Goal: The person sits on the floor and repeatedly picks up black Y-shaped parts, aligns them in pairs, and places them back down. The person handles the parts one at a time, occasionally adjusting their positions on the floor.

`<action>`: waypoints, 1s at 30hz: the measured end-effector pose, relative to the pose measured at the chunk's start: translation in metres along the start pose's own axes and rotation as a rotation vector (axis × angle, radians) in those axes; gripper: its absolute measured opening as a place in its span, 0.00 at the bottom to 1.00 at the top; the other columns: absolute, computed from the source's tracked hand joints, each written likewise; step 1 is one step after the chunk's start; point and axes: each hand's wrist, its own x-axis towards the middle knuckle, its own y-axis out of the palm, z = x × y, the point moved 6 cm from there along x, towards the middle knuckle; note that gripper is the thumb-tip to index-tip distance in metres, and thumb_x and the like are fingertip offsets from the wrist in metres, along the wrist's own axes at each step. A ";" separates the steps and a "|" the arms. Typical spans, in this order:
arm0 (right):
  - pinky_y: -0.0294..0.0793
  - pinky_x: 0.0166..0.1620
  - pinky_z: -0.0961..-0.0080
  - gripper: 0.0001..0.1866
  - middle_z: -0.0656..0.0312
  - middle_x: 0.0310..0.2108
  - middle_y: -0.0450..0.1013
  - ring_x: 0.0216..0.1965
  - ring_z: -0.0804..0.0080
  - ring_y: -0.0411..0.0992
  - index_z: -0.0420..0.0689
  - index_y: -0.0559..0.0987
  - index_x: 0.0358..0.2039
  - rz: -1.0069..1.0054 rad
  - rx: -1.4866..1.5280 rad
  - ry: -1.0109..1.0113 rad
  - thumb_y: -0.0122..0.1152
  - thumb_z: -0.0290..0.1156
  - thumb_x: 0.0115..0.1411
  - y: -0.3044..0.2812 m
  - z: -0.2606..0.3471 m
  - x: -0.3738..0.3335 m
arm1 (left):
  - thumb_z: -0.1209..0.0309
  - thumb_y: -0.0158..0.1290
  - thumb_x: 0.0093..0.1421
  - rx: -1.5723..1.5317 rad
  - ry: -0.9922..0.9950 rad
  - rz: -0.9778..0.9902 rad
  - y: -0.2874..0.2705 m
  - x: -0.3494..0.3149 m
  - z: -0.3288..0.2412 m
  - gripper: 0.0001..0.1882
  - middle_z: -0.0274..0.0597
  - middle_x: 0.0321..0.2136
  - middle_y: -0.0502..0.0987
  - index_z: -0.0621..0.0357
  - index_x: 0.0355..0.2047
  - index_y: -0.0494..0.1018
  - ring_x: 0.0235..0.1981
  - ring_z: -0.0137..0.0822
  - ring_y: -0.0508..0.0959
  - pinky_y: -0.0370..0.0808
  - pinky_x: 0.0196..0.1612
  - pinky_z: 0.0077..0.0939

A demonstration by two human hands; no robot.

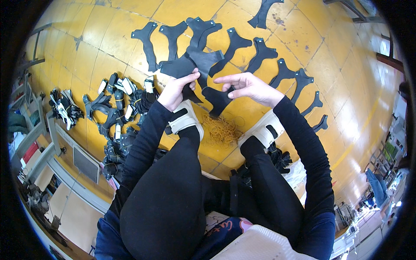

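In front of my knees, my left hand [175,91] is closed on a stack of black Y-shaped cut pieces [203,58], thumb and fingers pinching its narrow middle. The stack's lower, wider end [216,100] hangs beneath, with what looks like a thin yellow band around it. My right hand [251,89] is at that lower end's right corner, its thumb over the edge and its index finger stretched toward my left hand. The material looks like leather or thick fabric. Between my shoes lies a tangled heap of yellow rubber bands [221,130].
Similar black pieces [236,43] lie in an arc on the yellow tiled floor [342,130]. Banded black bundles [115,117], some with white parts, pile up at left beside a grey metal frame [54,134]. More black pieces [279,158] lie by my right shoe [262,130].
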 end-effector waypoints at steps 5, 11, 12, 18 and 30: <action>0.71 0.42 0.82 0.17 0.62 0.35 0.75 0.36 0.79 0.72 0.38 0.75 0.45 -0.210 -0.130 -0.086 0.58 0.23 0.53 0.005 -0.001 0.013 | 0.74 0.51 0.57 -0.020 0.055 0.056 0.008 -0.003 0.007 0.07 0.31 0.28 0.74 0.60 0.37 0.73 0.28 0.25 0.71 0.69 0.34 0.20; 0.72 0.37 0.84 0.14 0.64 0.34 0.75 0.32 0.82 0.71 0.37 0.76 0.42 -0.373 -0.212 -0.102 0.59 0.26 0.55 0.001 0.007 0.012 | 0.77 0.42 0.57 0.100 0.037 0.178 -0.009 0.002 0.024 0.10 0.40 0.26 0.75 0.65 0.28 0.74 0.31 0.29 0.74 0.68 0.38 0.21; 0.72 0.37 0.84 0.13 0.64 0.35 0.74 0.32 0.83 0.71 0.38 0.76 0.42 -0.377 -0.189 -0.105 0.59 0.26 0.55 0.001 0.007 0.011 | 0.77 0.42 0.57 0.143 0.073 0.202 -0.008 0.002 0.022 0.10 0.40 0.26 0.75 0.65 0.28 0.74 0.30 0.29 0.74 0.68 0.38 0.21; 0.74 0.38 0.84 0.17 0.63 0.41 0.71 0.35 0.81 0.71 0.40 0.75 0.45 -0.380 0.058 -0.127 0.60 0.23 0.53 0.005 0.007 0.006 | 0.80 0.50 0.51 -0.089 -0.088 0.142 -0.004 -0.007 0.016 0.07 0.38 0.26 0.76 0.62 0.31 0.74 0.29 0.30 0.74 0.69 0.37 0.23; 0.69 0.44 0.83 0.21 0.64 0.55 0.59 0.43 0.81 0.67 0.40 0.72 0.50 -0.470 0.268 -0.181 0.59 0.21 0.54 0.010 -0.003 0.002 | 0.79 0.57 0.53 0.056 -0.025 0.109 0.007 -0.006 0.010 0.20 0.35 0.42 0.75 0.58 0.47 0.70 0.43 0.28 0.74 0.69 0.48 0.25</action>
